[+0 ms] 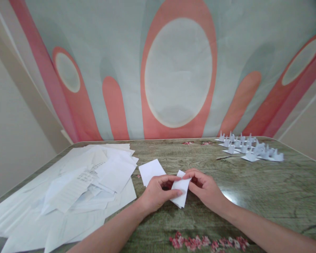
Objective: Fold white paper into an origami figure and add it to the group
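A small folded sheet of white paper [181, 191] is held upright at a tilt between both hands, just above the table. My left hand [159, 191] pinches its left side, thumb across the front face and fingers at the upper edge. At the upper right corner, my right hand [202, 184] grips it between thumb and fingertips. Beyond my left hand lies a flat white paper square [151, 170], its lower part covered by that hand.
Loose white sheets [116, 172], some printed, lie in a wide heap on the left. Several folded paper figures [243, 149] stand in rows at the back right. The wood-patterned table [274, 196] meets a patterned wall covering [179, 131] at its far edge.
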{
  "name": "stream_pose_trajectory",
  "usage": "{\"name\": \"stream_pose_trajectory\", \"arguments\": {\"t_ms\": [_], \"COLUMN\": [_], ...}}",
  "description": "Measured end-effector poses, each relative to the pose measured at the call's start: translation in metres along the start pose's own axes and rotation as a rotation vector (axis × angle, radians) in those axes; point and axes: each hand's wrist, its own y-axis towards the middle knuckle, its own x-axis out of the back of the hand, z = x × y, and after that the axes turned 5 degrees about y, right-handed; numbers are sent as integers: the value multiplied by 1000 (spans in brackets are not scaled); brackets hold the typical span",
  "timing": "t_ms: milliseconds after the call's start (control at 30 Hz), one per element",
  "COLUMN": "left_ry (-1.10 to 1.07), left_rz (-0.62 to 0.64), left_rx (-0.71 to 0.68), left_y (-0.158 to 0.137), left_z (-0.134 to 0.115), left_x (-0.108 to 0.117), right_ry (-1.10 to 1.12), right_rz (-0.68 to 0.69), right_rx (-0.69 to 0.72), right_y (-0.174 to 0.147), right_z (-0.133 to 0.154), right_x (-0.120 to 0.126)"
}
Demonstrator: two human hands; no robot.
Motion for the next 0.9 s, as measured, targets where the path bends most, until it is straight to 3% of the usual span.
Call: {"name": "stream_pose_trajectory", "arguments": {"t_ms": [133, 467, 900], "left_ry": [-44, -2, 75], "left_rz": [73, -97, -156], "left_rx": [-12, 16, -53], "left_y": [1, 4, 3], "left_z": [3, 9, 8], "left_x": [3, -1, -1], "right_ry": [0, -47, -38], "right_rz": [3, 18, 38], "right_rx": [9, 47, 58], "right_y": [0, 0, 0], "right_z": [0, 2, 13], "right_x": [-1, 0, -2]}}
